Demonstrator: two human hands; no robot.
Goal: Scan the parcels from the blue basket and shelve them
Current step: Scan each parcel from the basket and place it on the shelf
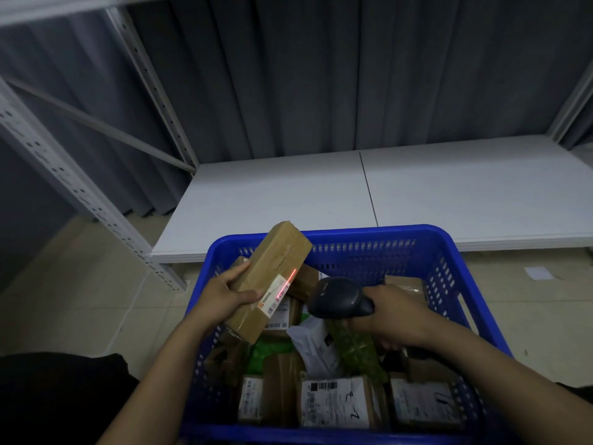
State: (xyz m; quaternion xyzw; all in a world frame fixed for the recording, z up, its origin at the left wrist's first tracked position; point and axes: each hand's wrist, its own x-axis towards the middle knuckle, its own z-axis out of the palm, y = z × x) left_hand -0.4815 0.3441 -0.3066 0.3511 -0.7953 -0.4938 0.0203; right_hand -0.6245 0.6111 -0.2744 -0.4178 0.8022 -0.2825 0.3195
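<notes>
Forearms come in from the bottom edge, cut off below the elbow, and a dark mass of clothing at lower left is too dim to read. Just ahead, the blue basket loses its near rim to the frame edge; inside lie brown labelled boxes, their print too small to make out, and a white bag. A green wrapped parcel is partly hidden under the right hand, which is clenched round the grip of a black scanner, the handle buried in the fist and the head aimed left. The left hand grasps a long brown parcel by its lower half, thumb on the upper face, holding it tilted above the basket's left side with its top end over the far rim. A red line crosses the parcel's white label. Beyond the basket lies a low white shelf board with a seam down it, a perforated grey upright at its left, a paper scrap on the tiles to the right, and a grey curtain behind.
</notes>
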